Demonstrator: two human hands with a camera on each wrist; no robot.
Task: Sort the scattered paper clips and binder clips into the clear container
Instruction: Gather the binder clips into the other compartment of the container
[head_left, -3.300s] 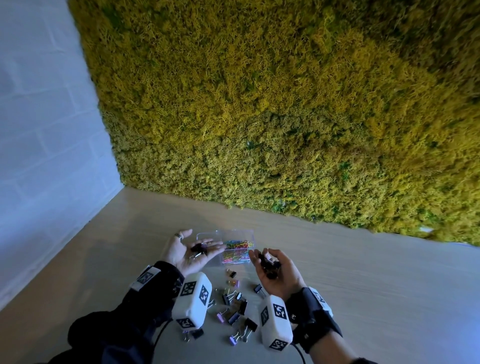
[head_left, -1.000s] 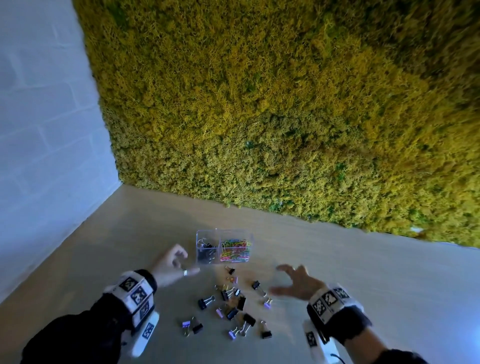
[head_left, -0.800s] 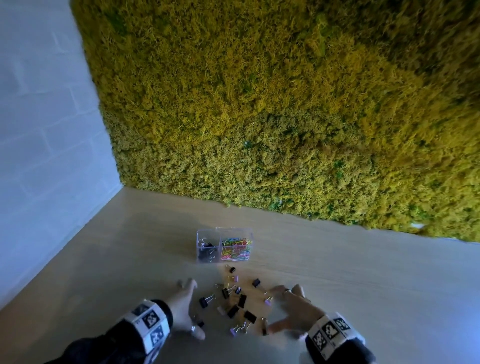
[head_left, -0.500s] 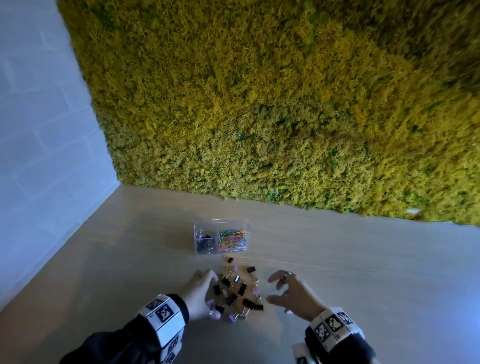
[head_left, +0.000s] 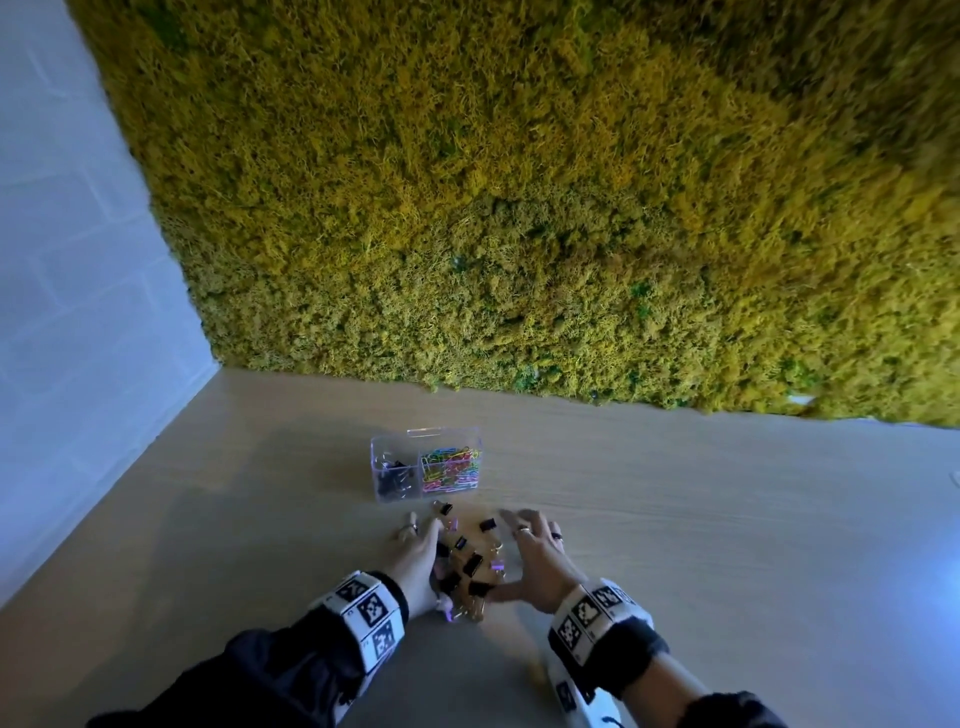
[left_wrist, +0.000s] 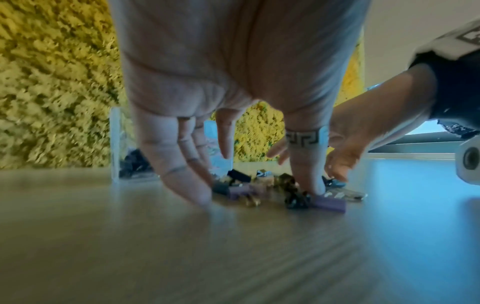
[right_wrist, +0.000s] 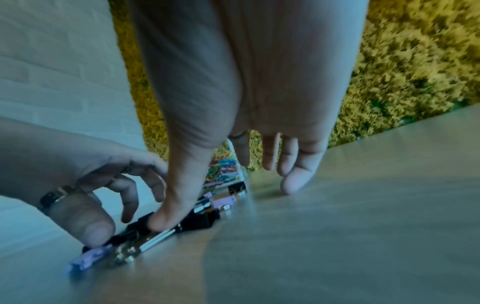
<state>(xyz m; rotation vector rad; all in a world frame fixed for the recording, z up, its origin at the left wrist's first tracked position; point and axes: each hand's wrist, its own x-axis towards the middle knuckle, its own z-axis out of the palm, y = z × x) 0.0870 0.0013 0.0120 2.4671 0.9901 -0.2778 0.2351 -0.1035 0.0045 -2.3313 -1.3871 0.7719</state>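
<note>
A clear two-part container (head_left: 385, 506) stands on the wooden table; its left part holds black binder clips (head_left: 394, 479), its right part coloured paper clips (head_left: 450, 466). Just in front of it lies a heap of black and purple binder clips (head_left: 467, 569). My left hand (head_left: 418, 553) cups the heap's left side with its fingertips on the table. The right hand (head_left: 537, 558) cups the right side with fingers spread. In the right wrist view my right thumb presses on a black clip (right_wrist: 197, 222), and the left thumb touches a purple clip (right_wrist: 88, 257). Neither hand grips a clip.
A yellow-green moss wall (head_left: 519, 208) rises behind the table and a white brick wall (head_left: 78, 312) closes the left side. The wooden table (head_left: 727, 519) stretches far to the right of the hands.
Both hands came down from the container to the table. They closed in from either side and pushed the scattered binder clips into a tighter heap.
</note>
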